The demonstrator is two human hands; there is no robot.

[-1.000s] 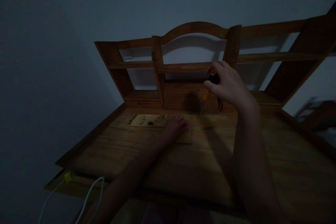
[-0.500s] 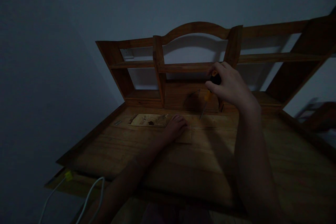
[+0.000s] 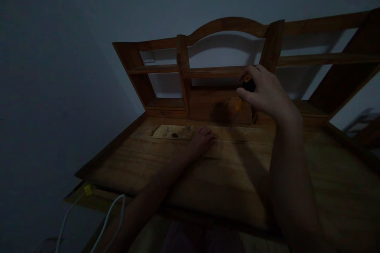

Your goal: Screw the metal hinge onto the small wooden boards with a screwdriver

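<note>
My right hand (image 3: pixel 264 93) is closed round the black and orange handle of a screwdriver (image 3: pixel 241 102). Its thin shaft points down at the wooden desk (image 3: pixel 237 182), with the tip close to the strip at the foot of the shelf unit (image 3: pixel 225 67). My left hand (image 3: pixel 203 142) rests palm down on a flat wooden piece (image 3: pixel 215 151) lying on the desk top, fingers curled slightly. Just left of that hand is a rough, lighter patch (image 3: pixel 173 131) in the desk surface.
The room is dim. The shelf unit with an arched top stands against a pale wall at the desk's back. White cables (image 3: pixel 109 217) and a yellow plug (image 3: pixel 88 189) hang at the desk's near left corner. A dark shape (image 3: pixel 366 128) lies at the far right.
The view has shifted slightly, so the desk sits a little more to the right and higher. Both hands keep their places; the screwdriver stays pointed at the same spot.
</note>
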